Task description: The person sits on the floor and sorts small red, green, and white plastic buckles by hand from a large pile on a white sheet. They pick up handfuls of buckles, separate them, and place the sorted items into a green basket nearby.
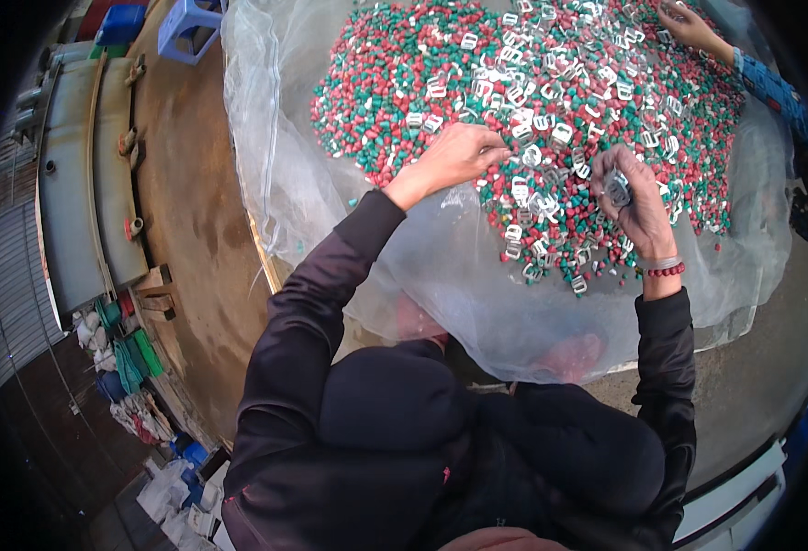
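A heap of small red, green and white pellets (376,119) lies spread on a sheet of translucent mesh (404,248). Many pale metal buckles (561,134) are scattered through it. My left hand (454,156) hovers over the near part of the heap, fingertips pinched together; whether anything is between them is too small to tell. To the right, my right hand (638,197) is curled round several greyish metal buckles (617,189), which show in its palm. A red beaded bracelet (666,269) circles that wrist.
At the far right, another person's hand (691,29) reaches into the heap from a blue patterned sleeve (771,90). A blue plastic stool (186,32) stands at the upper left. Large metal tanks (92,174) line the left side, with cloths and bags (133,367) below them.
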Tool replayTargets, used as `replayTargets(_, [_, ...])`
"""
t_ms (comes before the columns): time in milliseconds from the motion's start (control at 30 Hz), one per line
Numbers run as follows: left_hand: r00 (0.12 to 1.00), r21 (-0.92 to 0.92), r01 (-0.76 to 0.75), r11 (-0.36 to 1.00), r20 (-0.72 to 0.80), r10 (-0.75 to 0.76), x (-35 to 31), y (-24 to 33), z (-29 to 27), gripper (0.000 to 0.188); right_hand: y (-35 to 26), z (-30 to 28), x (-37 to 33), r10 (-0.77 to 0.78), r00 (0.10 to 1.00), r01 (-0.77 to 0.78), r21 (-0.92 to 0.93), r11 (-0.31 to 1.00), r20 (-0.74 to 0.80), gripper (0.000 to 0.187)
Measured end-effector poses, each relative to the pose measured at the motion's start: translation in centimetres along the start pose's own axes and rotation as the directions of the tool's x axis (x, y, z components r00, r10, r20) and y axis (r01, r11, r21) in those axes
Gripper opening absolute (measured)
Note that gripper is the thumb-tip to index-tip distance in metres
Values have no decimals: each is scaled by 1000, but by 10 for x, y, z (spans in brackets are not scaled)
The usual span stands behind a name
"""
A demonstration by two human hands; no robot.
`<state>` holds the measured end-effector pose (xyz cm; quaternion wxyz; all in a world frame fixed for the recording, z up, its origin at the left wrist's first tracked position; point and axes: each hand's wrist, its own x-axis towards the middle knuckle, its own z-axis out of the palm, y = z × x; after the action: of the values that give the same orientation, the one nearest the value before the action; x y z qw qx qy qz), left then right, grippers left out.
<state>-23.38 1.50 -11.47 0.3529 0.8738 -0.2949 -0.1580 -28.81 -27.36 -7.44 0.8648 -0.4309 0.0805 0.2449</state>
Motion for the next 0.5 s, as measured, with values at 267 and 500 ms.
replayTargets(267, [998,30,-35,999,50,34,6,13,-3,32,76,4,6,-45,987,142,-961,-238,157,38])
replayTargets(500, [990,220,-56,974,136,26,0,14,51,29,71,-8,0,-147,989,35,-999,6,34,19])
